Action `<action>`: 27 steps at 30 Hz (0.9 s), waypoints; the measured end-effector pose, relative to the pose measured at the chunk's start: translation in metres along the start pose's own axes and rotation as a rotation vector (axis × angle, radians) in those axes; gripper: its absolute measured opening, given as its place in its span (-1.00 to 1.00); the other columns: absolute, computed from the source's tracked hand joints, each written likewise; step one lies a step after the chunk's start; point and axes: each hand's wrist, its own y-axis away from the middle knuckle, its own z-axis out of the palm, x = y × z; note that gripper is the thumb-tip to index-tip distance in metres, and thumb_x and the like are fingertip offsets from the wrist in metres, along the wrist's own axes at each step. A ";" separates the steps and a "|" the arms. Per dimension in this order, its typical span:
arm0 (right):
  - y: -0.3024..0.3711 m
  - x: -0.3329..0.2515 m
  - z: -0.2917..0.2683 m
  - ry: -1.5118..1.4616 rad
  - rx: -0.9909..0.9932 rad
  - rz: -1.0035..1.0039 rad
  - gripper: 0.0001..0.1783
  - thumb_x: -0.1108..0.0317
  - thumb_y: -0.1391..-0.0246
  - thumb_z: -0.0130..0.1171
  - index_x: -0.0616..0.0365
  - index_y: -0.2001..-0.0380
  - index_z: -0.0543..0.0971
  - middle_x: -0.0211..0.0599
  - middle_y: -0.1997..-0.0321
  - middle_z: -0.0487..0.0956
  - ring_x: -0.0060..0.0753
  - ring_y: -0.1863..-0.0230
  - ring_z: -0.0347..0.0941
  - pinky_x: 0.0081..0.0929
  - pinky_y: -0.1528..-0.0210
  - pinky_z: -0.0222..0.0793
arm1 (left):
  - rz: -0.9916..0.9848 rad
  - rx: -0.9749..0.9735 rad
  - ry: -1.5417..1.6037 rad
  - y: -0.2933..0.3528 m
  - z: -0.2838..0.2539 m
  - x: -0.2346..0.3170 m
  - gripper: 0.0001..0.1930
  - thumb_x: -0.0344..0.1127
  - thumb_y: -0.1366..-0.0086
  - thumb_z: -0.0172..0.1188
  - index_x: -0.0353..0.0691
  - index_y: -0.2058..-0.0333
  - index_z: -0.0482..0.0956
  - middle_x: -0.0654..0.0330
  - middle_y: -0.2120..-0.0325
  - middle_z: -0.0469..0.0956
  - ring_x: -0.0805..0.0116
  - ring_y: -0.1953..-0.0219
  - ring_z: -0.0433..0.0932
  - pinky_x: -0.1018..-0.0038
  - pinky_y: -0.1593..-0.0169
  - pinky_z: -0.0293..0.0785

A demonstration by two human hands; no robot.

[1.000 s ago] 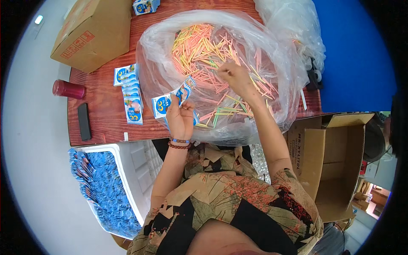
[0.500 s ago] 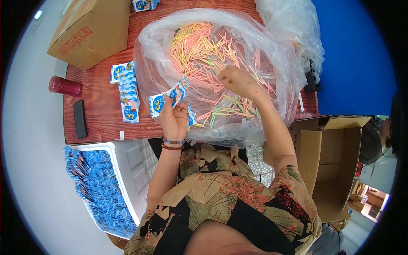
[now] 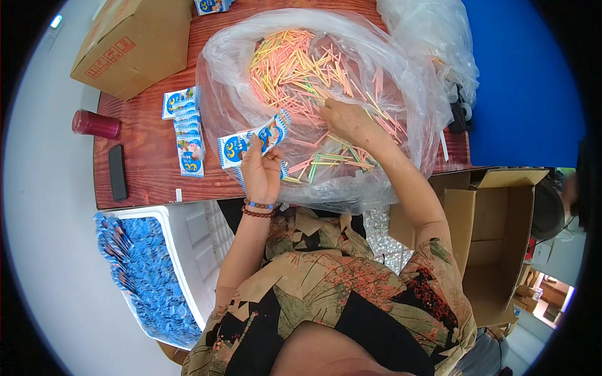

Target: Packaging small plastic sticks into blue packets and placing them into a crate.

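Observation:
My left hand is closed on several blue-and-white packets, which fan out past the thumb and fingers. Just right of it, my right hand reaches over a large clear plastic bag opened out on the table. Its fingers are curled together, down among the thin pink, yellow and green sticks lying in the bag. Whatever those fingertips hold is hidden. More loose sticks lie between my hands and the bag's near edge.
Left of the bag, a row of packets overlaps on the red wooden table, near a phone-like black object, a dark red cylinder and a carton. A white bin full of packets stands lower left, an open carton lower right.
My left hand has shifted slightly right, and the upper packet in it has swung to the right. My right hand has dipped a little, its fingers still over the sticks.

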 end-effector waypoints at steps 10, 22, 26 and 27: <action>0.006 0.016 -0.021 -0.515 0.235 0.179 -0.88 0.43 -0.06 0.18 0.28 0.38 0.57 -0.21 0.40 0.54 -0.29 0.33 0.53 -0.36 0.29 0.42 | 0.000 -0.060 -0.015 -0.003 -0.005 -0.003 -0.84 -0.26 -0.36 0.12 -0.23 0.28 0.57 0.24 0.28 0.61 0.52 0.33 0.51 0.55 0.30 0.44; -0.011 -0.086 -0.036 -1.441 0.518 0.383 -0.91 0.40 -0.05 0.28 0.20 0.43 0.63 -0.42 0.57 0.58 -0.69 0.63 0.35 -0.70 0.57 0.23 | 0.039 -0.091 0.012 0.005 0.020 -0.004 -0.79 -0.24 -0.40 0.06 -0.26 0.25 0.56 0.23 0.30 0.61 0.50 0.36 0.52 0.56 0.32 0.46; -0.014 -0.093 -0.023 -1.284 0.480 0.278 -0.85 0.36 -0.07 0.27 0.22 0.34 0.65 -0.42 0.51 0.60 -0.76 0.63 0.29 -0.72 0.61 0.15 | 0.042 -0.112 0.020 0.003 0.023 -0.002 -0.78 -0.22 -0.39 0.07 -0.25 0.24 0.56 0.23 0.31 0.61 0.51 0.36 0.52 0.57 0.33 0.46; -0.015 -0.092 -0.019 -1.220 0.509 0.183 -0.82 0.35 -0.09 0.25 0.23 0.28 0.65 -0.41 0.49 0.61 -0.78 0.63 0.28 -0.72 0.62 0.14 | 0.038 -0.148 0.025 0.002 0.023 -0.003 -0.78 -0.21 -0.39 0.07 -0.25 0.23 0.56 0.23 0.30 0.61 0.51 0.36 0.52 0.57 0.33 0.46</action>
